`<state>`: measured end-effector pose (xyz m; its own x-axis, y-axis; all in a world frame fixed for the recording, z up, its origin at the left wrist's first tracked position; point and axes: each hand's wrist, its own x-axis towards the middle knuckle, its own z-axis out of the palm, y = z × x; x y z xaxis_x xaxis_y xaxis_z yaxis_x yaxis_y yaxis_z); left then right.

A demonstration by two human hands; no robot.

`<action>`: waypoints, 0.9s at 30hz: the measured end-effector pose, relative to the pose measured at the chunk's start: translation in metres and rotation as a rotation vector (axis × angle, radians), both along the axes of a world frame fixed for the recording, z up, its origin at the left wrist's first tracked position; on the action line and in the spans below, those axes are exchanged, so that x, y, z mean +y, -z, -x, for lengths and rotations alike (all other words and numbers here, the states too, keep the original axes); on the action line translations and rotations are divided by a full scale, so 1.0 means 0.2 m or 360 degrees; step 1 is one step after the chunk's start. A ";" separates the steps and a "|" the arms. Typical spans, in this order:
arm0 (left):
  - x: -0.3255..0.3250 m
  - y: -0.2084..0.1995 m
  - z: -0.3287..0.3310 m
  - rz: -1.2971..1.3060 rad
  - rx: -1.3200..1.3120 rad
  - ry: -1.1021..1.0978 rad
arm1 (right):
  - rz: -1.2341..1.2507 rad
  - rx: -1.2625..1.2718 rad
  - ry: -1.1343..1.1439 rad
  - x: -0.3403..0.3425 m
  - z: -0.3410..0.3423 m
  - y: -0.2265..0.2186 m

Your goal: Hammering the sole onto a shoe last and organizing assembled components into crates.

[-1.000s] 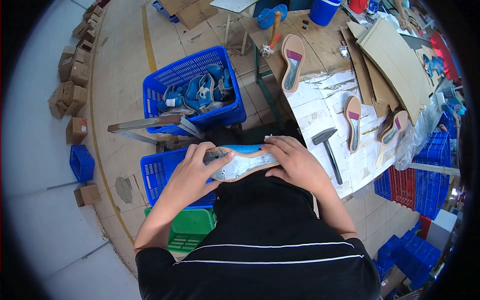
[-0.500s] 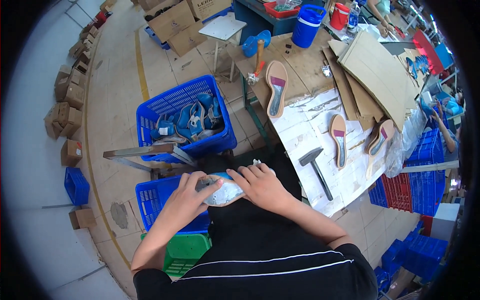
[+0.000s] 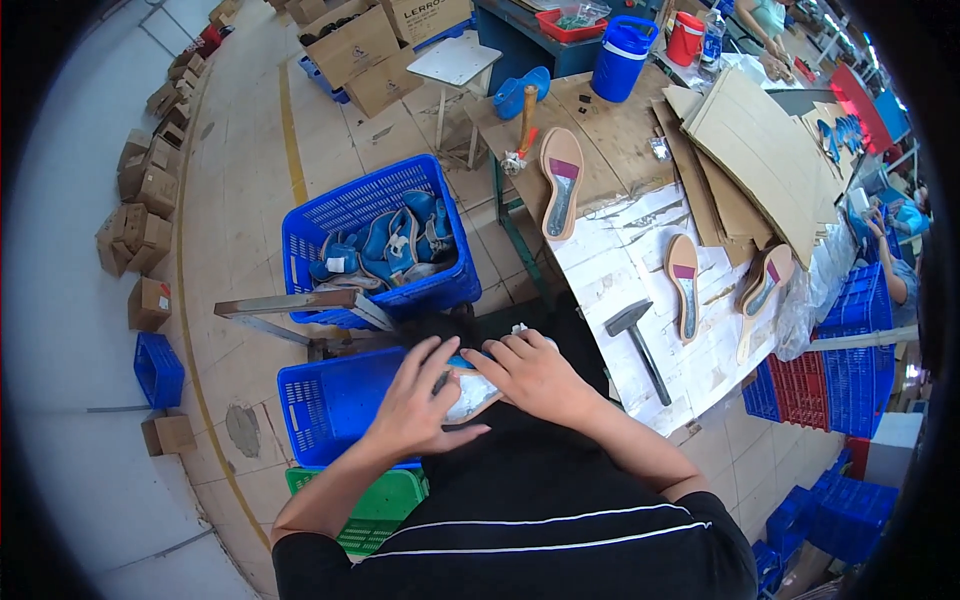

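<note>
A shoe with a pale, shiny underside [image 3: 475,393] and a bit of blue upper is at my waist. My right hand [image 3: 540,378] is closed over its far right side, fingers bent round the edge. Against its left end is my left hand [image 3: 415,398], thumb and fingers spread apart, hiding that end. To the right, a black hammer [image 3: 640,350] lies on the white-covered worktable [image 3: 610,270]. Tan insoles with purple patches rest around it: one [image 3: 560,190] farther back, one [image 3: 684,285] beside the hammer, and some overlapping ones [image 3: 765,280] at the right.
A blue crate [image 3: 300,270] of blue shoes stands ahead left behind a metal bar [image 3: 285,303]. Nearer are another blue crate [image 3: 320,420] and a green basket [image 3: 385,505]. Cardboard sheets [image 3: 760,150] and a blue jug [image 3: 625,60] sit on the table. Another person's hand [image 3: 775,65] shows far right.
My left hand has loosened from the shoe's left end, its fingers lifting and spreading. My right hand keeps its hold. The whole view has shifted slightly.
</note>
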<state>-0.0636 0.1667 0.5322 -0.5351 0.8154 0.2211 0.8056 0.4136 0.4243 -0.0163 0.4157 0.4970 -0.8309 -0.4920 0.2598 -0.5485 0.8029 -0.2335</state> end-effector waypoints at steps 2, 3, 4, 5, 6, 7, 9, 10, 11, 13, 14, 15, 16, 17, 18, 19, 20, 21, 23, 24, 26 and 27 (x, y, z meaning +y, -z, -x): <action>0.03 0.03 -0.05 0.0059 0.0094 -0.0017 | -0.0020 -0.0011 -0.0039 0.01 0.00 0.00; 0.03 0.06 -0.07 0.0037 0.0169 -0.0069 | -0.0018 -0.0015 -0.0036 0.01 0.00 0.01; 0.03 0.08 -0.08 0.0016 0.0241 -0.0124 | -0.0016 0.0001 -0.0048 0.01 0.00 0.02; 0.03 0.10 -0.08 0.0018 0.0234 -0.0124 | -0.0014 0.0017 -0.0061 0.01 0.00 0.02; 0.03 0.11 -0.09 0.0007 0.0262 -0.0134 | -0.0011 0.0010 -0.0063 0.01 0.00 0.02; 0.03 0.10 -0.08 -0.0002 0.0292 -0.0150 | 0.0012 0.0014 -0.0083 0.01 0.00 0.01; 0.05 0.08 -0.09 0.0006 0.0289 -0.0149 | 0.0041 0.0013 -0.0113 0.02 0.01 0.00; 0.06 0.07 -0.09 0.0011 0.0292 -0.0140 | 0.0045 0.0027 -0.0112 0.02 0.01 0.00; 0.07 0.07 -0.09 0.0021 0.0289 -0.0149 | 0.0049 0.0041 -0.0110 0.02 0.01 0.00; 0.08 0.08 -0.09 0.0021 0.0414 -0.0145 | 0.0083 -0.0016 -0.0086 0.02 0.01 0.01; 0.09 0.08 -0.08 0.0029 0.0406 -0.0143 | 0.0108 -0.0071 -0.0051 0.02 0.00 0.01; 0.09 0.07 -0.08 0.0019 0.0430 -0.0155 | 0.0240 -0.0138 -0.0025 0.02 0.00 0.02; 0.09 0.08 -0.08 0.0006 0.0449 -0.0168 | 0.0246 -0.0150 -0.0021 0.03 0.00 0.01; 0.09 0.07 -0.07 0.0046 0.0426 -0.0158 | 0.0478 -0.0261 -0.0064 0.05 0.01 -0.02; 0.09 0.07 -0.07 0.0050 0.0414 -0.0152 | 0.0710 -0.0372 -0.0103 0.07 0.02 -0.05; 0.09 0.06 -0.06 0.0067 0.0390 -0.0149 | 0.1109 -0.0553 -0.0194 0.11 0.03 -0.05; 0.09 0.06 -0.07 0.0083 0.0365 -0.0143 | 0.1487 -0.0626 -0.0281 0.17 0.03 -0.03; 0.10 0.04 -0.07 0.0144 0.0334 -0.0132 | 0.1990 -0.0551 -0.0216 0.19 0.02 0.07; 0.09 0.03 -0.06 0.0176 0.0306 -0.0104 | 0.2502 -0.0398 0.0165 0.26 -0.02 0.17; 0.09 0.03 -0.06 0.0207 0.0290 -0.0102 | 0.2499 -0.0348 0.0467 0.32 -0.03 0.19; 0.10 0.04 -0.06 0.0204 0.0279 -0.0092 | 0.2370 -0.0406 0.0624 0.41 -0.05 0.21; 0.10 0.04 -0.06 0.0194 0.0274 -0.0090 | 0.2328 -0.0482 0.0633 0.43 -0.07 0.23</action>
